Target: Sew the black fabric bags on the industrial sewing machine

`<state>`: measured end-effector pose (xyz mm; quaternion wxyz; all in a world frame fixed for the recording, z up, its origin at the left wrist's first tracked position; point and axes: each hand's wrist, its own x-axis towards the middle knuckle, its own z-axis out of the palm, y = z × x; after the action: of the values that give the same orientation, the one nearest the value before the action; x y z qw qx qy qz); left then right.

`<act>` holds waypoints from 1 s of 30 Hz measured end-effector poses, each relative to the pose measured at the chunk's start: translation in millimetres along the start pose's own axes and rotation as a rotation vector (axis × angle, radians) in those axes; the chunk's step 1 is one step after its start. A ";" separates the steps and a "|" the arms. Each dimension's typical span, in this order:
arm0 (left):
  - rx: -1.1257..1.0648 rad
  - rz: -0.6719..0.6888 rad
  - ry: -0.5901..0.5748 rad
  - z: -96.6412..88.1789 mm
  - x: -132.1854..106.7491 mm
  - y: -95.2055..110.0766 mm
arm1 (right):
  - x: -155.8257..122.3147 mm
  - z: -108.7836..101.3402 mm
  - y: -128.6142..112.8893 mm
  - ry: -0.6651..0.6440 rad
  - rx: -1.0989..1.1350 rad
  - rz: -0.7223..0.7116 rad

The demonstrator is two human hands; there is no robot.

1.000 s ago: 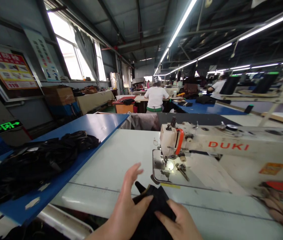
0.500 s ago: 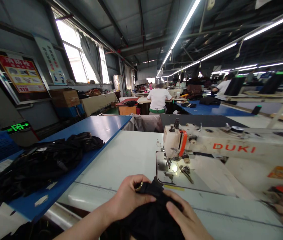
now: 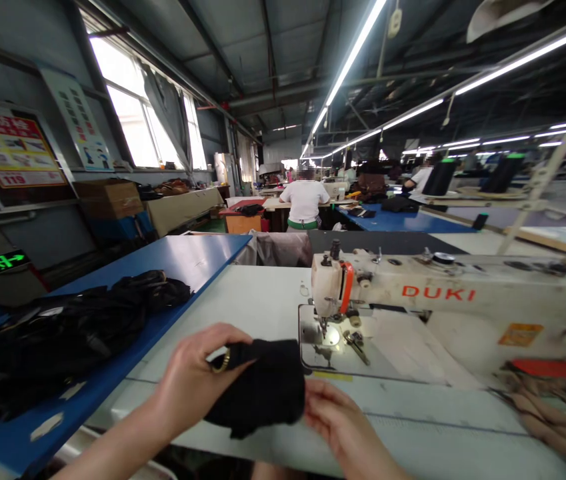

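My left hand [image 3: 193, 379] is closed on a small black fabric piece [image 3: 263, 387], and a gold metal ring [image 3: 223, 362] shows at its fingertips. My right hand [image 3: 337, 420] grips the piece's right edge from below. Both hands hold it just above the white sewing table [image 3: 243, 300], a little left of the needle plate [image 3: 330, 337]. The white DUKI sewing machine [image 3: 437, 293] stands to the right, its needle area lit.
A blue side table [image 3: 183, 253] on the left carries a heap of black fabric [image 3: 63, 333]. Brown pieces [image 3: 547, 413] lie at the table's right end. A person in a white shirt [image 3: 305, 203] sits ahead, back turned, among other workstations.
Both hands lifted the black piece from the table's near edge and spread it flatter, shifting left. My left hand, open a second ago, closed on the end with the ring.
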<state>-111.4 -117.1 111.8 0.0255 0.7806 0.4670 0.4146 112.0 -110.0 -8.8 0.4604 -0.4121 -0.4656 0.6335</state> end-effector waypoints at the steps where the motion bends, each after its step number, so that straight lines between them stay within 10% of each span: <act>1: 0.112 0.080 0.056 -11.2 4.1 -6.6 | 0.0 -5.1 -2.3 0.050 -0.019 0.008; 5: 0.475 0.418 0.203 -21.2 17.4 -31.1 | -0.7 -14.8 -11.1 0.058 -0.292 -0.168; 10: 0.579 0.522 -0.109 66.0 4.5 -56.1 | 0.0 -35.0 -19.6 -0.062 -0.753 -0.452; 15: 0.489 0.392 -0.397 132.4 -10.8 -71.2 | 8.6 -120.2 -36.2 0.114 -1.093 -0.406; 21: 0.382 0.356 -0.490 132.0 -2.4 -65.6 | 35.4 -206.7 -49.2 0.245 -1.421 -0.274; 30: 0.410 0.370 -0.499 130.1 -8.6 -61.0 | 51.6 -208.3 -53.8 0.108 -1.593 -0.186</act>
<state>-69.2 -44.0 -4.8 -0.0937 0.9178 0.3707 0.1068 308.7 -8.6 -8.7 0.1009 -0.6065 -0.7871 0.0492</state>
